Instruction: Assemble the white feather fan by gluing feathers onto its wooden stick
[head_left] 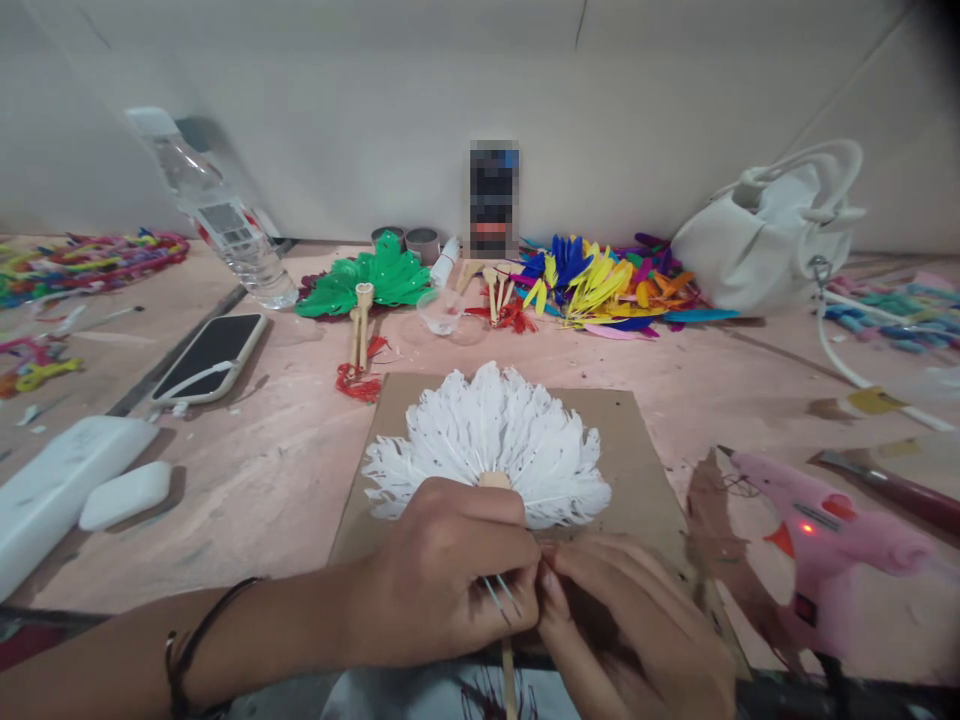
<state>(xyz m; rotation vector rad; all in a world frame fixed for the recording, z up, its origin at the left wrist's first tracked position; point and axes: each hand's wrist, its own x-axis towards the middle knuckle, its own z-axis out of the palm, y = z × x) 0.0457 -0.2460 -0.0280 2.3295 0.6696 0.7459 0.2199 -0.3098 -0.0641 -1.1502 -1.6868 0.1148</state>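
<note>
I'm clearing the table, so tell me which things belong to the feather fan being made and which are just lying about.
In use: left hand, right hand, white feather fan, cardboard sheet, pink glue gun.
Lying about: phone, water bottle, white bag, green fan, coloured feathers.

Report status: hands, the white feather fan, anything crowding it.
Left hand and right hand pinch the white feather fan at its stick, over cardboard. Pink glue gun stands right, apart.
</note>
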